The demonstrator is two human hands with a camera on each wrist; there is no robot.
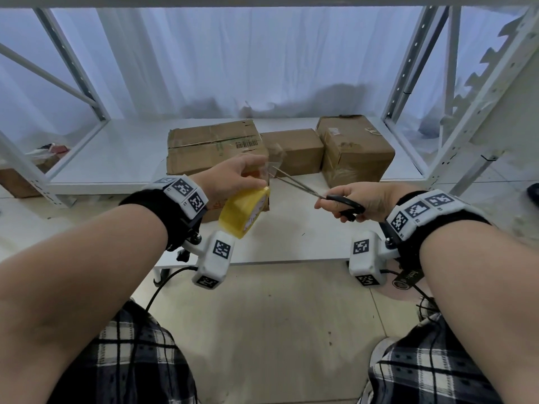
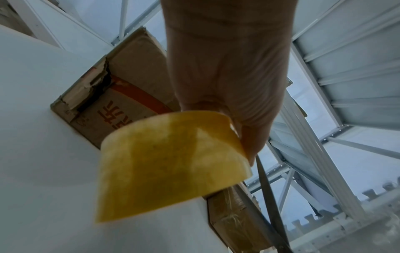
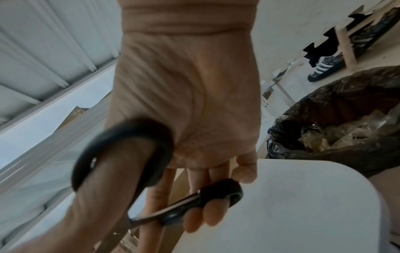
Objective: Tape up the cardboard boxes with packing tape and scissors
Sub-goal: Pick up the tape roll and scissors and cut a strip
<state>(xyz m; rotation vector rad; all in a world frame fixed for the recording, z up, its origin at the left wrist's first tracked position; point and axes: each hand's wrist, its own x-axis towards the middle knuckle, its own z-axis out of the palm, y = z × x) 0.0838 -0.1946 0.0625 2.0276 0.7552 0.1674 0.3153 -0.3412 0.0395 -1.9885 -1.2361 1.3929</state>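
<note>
The left hand (image 1: 233,177) pinches the yellow tape roll (image 1: 244,212) at 9 o'clock of the scissors (image 1: 315,191), which the right hand (image 1: 361,202) grips, blades parted. Three cardboard boxes (image 1: 215,147) wait on the counter (image 1: 122,153) at 12 o'clock. A clean cut likely needs the strip taut.

A white metal shelving frame (image 1: 420,91) with perforated uprights stands on both sides of the head view, with its pale shelf board (image 1: 116,150) running across the middle. Behind it, a translucent white curtain (image 1: 233,59) fills the upper part. In the lower corners lie folds of black-and-white plaid fabric (image 1: 131,360) over a beige tiled floor (image 1: 277,330). In the right wrist view, a black plastic rubbish bag (image 3: 337,102) holding crumpled clear scraps sits at right, with a dark striped sneaker (image 3: 324,66) at upper right.
</note>
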